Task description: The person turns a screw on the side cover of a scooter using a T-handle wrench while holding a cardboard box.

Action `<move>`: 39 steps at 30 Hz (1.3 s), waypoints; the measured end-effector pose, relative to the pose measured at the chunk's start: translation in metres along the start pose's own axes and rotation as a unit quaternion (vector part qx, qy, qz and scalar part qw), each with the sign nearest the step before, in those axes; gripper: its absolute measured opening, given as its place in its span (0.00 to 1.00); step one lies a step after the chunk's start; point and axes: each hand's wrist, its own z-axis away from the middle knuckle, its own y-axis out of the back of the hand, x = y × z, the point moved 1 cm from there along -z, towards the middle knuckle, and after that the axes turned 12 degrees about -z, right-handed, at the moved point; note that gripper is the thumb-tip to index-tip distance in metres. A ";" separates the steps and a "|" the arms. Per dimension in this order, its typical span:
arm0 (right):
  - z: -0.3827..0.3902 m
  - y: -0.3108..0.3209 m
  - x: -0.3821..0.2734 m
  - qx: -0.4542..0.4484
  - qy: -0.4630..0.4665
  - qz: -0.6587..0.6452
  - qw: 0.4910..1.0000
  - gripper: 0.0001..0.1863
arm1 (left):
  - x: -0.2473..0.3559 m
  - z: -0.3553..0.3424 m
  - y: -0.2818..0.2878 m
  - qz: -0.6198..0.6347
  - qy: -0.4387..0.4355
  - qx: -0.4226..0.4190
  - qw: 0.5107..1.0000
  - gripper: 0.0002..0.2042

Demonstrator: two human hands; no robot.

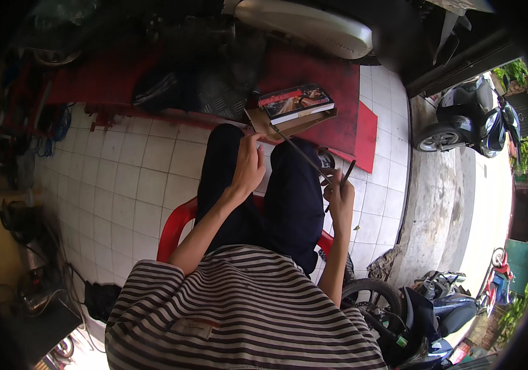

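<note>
Daylight comes in from the right, where the pavement [461, 203] outside is washed out to near white. The tiled floor [134, 179] is evenly lit and fairly bright, while the upper left and the far left edge sink into deep shade. A glossy highlight runs along the pale scooter body [301, 28] at the top. The fisheye bends tile lines toward the rim, and a black border rings the picture. The striped shirt [245, 308], close to the lens, looks slightly soft.

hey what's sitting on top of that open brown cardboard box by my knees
A flat, book-like packet with a red and dark picture cover lies across the top of the cardboard box. It covers most of the opening, so whatever is inside the box cannot be seen.
</note>
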 end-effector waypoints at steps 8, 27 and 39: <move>0.013 0.006 0.004 0.061 0.030 -0.142 0.988 0.27 | -0.048 -0.049 -0.043 -0.210 -0.086 -0.065 0.972 0.13; 0.022 0.004 0.015 0.048 0.006 -0.222 0.974 0.24 | -0.077 -0.094 -0.050 -0.396 -0.070 -0.063 0.913 0.13; 0.064 0.001 0.045 -0.022 -0.003 -0.319 0.947 0.13 | -0.064 0.010 0.019 0.232 0.243 -0.041 0.941 0.10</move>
